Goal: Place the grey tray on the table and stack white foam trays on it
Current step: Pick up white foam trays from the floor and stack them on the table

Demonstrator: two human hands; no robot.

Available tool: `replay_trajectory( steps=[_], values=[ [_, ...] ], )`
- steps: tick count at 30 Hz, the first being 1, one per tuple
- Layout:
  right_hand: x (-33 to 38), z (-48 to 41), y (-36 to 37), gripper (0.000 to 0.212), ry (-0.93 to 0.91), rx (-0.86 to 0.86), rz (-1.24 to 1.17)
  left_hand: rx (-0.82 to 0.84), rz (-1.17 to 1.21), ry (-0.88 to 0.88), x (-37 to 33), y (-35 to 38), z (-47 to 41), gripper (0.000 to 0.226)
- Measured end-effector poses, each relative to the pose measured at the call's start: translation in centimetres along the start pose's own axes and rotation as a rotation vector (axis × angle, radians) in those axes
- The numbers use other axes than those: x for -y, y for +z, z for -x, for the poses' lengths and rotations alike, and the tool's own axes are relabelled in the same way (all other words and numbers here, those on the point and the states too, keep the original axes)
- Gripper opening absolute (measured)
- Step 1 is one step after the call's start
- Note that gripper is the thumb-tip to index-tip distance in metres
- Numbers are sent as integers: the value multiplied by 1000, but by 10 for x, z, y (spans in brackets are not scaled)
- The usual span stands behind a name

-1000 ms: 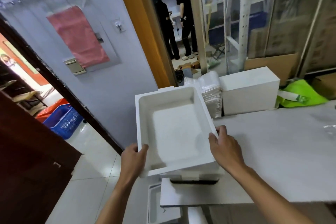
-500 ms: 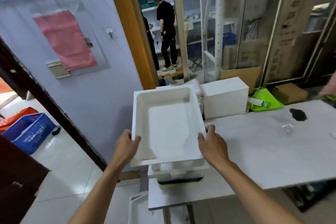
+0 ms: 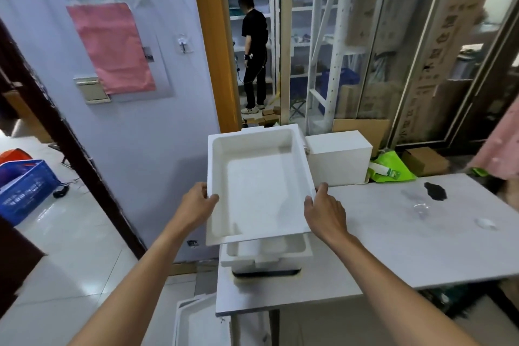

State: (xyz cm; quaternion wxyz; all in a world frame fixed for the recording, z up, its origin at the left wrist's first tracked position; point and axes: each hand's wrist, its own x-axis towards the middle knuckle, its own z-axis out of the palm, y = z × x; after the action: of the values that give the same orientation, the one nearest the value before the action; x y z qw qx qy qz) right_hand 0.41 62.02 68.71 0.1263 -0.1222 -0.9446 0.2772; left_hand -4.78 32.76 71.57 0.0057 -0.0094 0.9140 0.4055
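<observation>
Left hand (image 3: pixel 200 202) and right hand (image 3: pixel 325 211) grasp the long sides of a white foam tray (image 3: pixel 258 185), thumbs on its rim, both arms extended. The tray sits at frame centre, cavity upward, long axis running toward the upper frame, above the foam stack (image 3: pixel 266 253) on the grey tray (image 3: pixel 266 272) at the left end of the table (image 3: pixel 407 233). The grip is unchanged from half a second before.

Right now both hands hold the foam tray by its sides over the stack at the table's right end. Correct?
No. The head view shows the stack at the left end of the table, not right. Otherwise yes: left hand and right hand hold the foam tray by its sides over it.
</observation>
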Motion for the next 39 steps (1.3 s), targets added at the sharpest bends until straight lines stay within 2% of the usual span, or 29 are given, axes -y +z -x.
replay_trajectory(
  steps=[6,10,12,15,17,22,25,29,32,34,36,39],
  values=[
    [-6,-7,-4,13,-58,-21,87,94,47,-7,2,-8,-7,22],
    [-9,-14,-9,8,-101,-31,138,127,212,-66,-1,-12,-1,20],
    [-7,-20,-15,8,-137,-60,173,190,335,-167,4,-18,-1,39],
    [3,-34,-25,13,-235,-100,251,273,424,-232,15,-28,2,33],
    [13,-44,-33,20,-327,-121,331,239,451,-245,23,-32,0,33],
    [38,-65,-46,18,-455,-198,331,118,397,-225,30,-44,-4,75],
    [46,-70,-45,12,-521,-259,312,-1,240,-118,21,-51,-6,92],
    [64,-73,-44,16,-606,-356,385,-341,157,129,-6,-58,-13,81],
    [76,-72,-43,24,-685,-378,427,-473,-51,361,-27,-56,-17,70],
    [82,-73,-42,27,-738,-370,433,-501,-269,558,-37,-55,-18,68],
    [88,-73,-40,30,-798,-373,425,-459,-509,733,-42,-48,-20,70],
    [97,-70,-38,29,-874,-396,417,-405,-619,800,-46,-34,-24,67]
  ],
)
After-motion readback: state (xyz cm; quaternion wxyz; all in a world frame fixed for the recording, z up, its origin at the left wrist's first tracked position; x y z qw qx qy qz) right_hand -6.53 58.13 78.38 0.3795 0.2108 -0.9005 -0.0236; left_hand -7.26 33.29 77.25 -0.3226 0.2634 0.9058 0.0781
